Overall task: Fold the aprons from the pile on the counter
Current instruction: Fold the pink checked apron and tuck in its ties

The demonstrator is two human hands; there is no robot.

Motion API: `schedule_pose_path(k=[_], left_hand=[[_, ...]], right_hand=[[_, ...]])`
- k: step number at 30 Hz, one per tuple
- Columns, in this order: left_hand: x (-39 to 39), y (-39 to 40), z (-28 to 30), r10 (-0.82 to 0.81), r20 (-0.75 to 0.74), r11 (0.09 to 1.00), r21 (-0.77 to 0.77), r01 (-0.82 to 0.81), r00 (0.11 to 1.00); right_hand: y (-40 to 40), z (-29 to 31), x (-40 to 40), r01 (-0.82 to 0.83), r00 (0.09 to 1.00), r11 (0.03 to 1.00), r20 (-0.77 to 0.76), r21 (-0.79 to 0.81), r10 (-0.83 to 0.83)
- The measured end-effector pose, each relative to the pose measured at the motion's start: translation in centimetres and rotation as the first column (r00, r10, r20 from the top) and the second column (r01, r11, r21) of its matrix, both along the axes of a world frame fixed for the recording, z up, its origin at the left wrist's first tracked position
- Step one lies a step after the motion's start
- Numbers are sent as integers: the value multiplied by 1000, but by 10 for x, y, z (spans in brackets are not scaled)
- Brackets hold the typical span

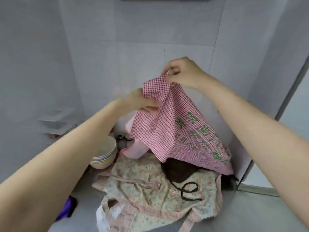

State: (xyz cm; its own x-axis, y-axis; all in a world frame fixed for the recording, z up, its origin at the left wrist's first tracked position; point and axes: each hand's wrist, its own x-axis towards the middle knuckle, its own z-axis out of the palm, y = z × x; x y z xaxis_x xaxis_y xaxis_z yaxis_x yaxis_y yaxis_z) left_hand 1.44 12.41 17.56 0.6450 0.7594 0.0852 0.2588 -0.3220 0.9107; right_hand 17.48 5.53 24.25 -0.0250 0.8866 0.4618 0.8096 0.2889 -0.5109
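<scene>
Two hands hold the checked apron [168,124] raised above the pile on the counter [250,213]. We pinch its top edge with our right hand [182,72]; our left hand [142,99] grips a fold. Its hem touches the floral apron [142,185] lying beside stacked bowls [105,153].

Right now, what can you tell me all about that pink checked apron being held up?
The pink checked apron looks like thin woven cloth, pink-and-dark checks with green printed characters and a pale pink underside. It hangs crumpled above the counter. The right hand pinches its top corner; the left hand grips an edge lower down. Its bottom drapes onto a brown cloth and the floral apron.
</scene>
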Motion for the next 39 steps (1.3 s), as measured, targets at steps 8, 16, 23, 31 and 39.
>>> schedule_pose_path(k=[8,16,23,31,39], left_hand=[[-37,13,-122,176,-478,984,78,-157,861],[11,4,-138,234,-105,959,-137,-247,966],[34,-3,-39,213,-203,891,441,-105,956],[-12,-9,14,-8,-315,975,206,77,949],[-87,14,-32,121,-343,984,-83,-159,931]], right_hand=[[-44,-7,-5,176,847,971,-528,165,-64],[-99,-32,77,608,792,785,18,-117,-611],[-62,-41,10,399,915,802,247,-444,-319],[-14,-16,-52,412,835,887,476,-209,-276],[-16,58,-55,402,831,913,389,72,-397]])
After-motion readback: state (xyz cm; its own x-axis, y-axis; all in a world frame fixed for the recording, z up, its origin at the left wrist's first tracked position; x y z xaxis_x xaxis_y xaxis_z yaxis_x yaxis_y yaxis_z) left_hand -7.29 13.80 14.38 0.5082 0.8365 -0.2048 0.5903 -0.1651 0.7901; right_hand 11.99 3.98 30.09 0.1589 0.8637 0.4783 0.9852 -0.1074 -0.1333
